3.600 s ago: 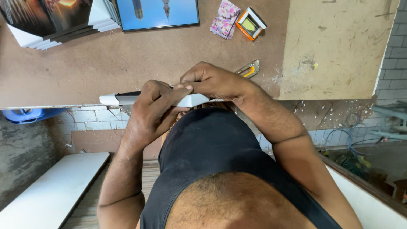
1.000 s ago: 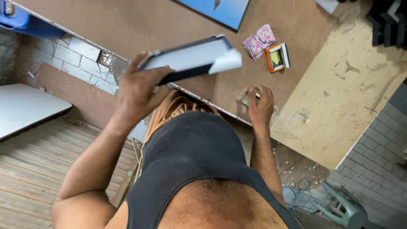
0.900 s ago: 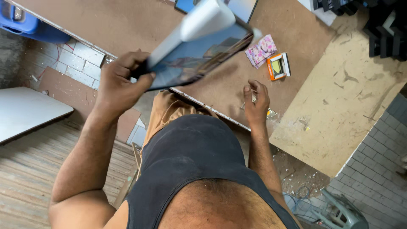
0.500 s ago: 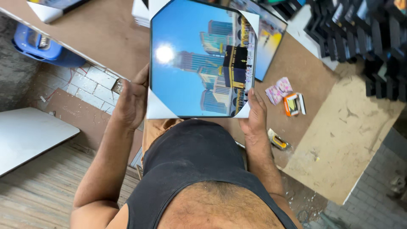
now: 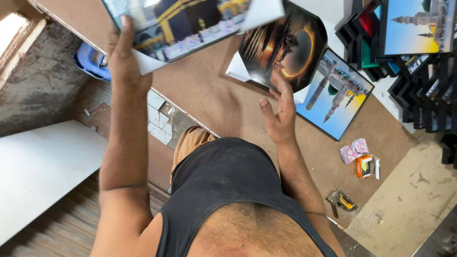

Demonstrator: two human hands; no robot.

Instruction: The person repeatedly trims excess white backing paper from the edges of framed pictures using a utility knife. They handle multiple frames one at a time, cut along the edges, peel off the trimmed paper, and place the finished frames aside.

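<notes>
The left hand (image 5: 124, 62) pinches one edge of a glossy printed picture board with white backing (image 5: 181, 21), raised above the brown bench (image 5: 209, 104). The right hand (image 5: 281, 112), open, touches nothing beside the dark sunset print (image 5: 285, 45). Held one-sided, the board could tilt and slip.

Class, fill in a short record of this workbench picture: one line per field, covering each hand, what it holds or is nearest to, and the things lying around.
View: head camera, looking down
Left hand: raised, grip on the edge of a glossy city print
Right hand: open, holding nothing, fingertips at the dark eclipse print
Bench: brown board surface
Beside eclipse print: framed print of towers against a blue sky
Near right forearm: yellow and grey hand tool
Small items: pink packet, orange box
Far right: stacked black frames
</notes>
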